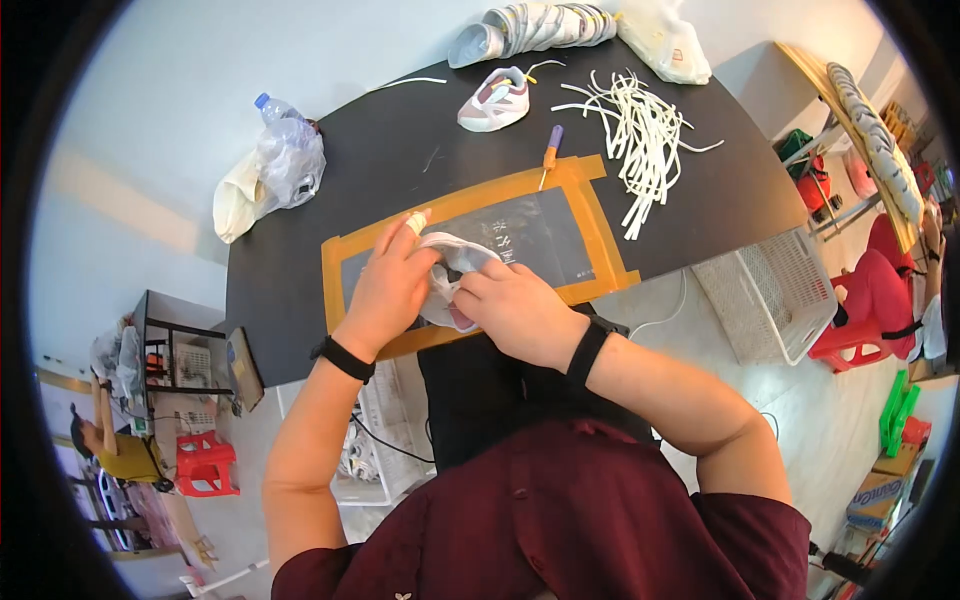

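Close to the table's front edge, a white and pink shoe upper (462, 248) is between my two hands, its opening facing up. My left hand (388, 288) grips its left side, with pale tape round one finger. At the right, my right hand (520, 308) is closed, its fingers pinching at the upper's opening; whether they also hold a lace is hidden. Under the hands lies a dark mat edged with orange tape (608, 235). An awl-like tool with a purple and orange handle (552, 150) rests at the mat's far edge.
Farther back stand another pink and white shoe upper (494, 102), a row of nested uppers (550, 30) and a white bag (668, 45). White laces (645, 140) are heaped at right. A plastic bag (290, 160) sits at left. A white crate (765, 295) is beside the table.
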A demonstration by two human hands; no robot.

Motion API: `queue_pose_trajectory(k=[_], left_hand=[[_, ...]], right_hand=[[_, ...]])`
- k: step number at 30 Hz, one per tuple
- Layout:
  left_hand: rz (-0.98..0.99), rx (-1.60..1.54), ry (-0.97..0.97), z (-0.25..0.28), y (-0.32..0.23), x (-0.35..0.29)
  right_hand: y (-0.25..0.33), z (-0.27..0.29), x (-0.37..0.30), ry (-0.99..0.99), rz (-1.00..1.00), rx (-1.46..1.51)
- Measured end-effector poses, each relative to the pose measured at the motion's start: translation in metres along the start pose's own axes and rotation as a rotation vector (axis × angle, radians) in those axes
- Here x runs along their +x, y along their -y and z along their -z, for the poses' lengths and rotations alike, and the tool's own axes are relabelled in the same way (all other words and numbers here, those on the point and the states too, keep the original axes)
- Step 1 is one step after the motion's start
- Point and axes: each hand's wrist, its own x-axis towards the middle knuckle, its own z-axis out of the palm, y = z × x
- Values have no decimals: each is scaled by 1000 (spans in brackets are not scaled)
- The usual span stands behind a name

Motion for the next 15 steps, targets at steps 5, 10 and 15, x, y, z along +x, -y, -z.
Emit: queue_pose_trajectory(k=[5, 10, 15], left_hand=[[37, 59, -115, 10, -15, -9], [200, -29, -107, -13, -12, -18], [287, -45, -103, -23, -18, -12]], right_hand=[[3, -7, -1, -35, -63, 43], [8, -13, -1, -112, 10, -112], [8, -18, -4, -175, 6, -161]])
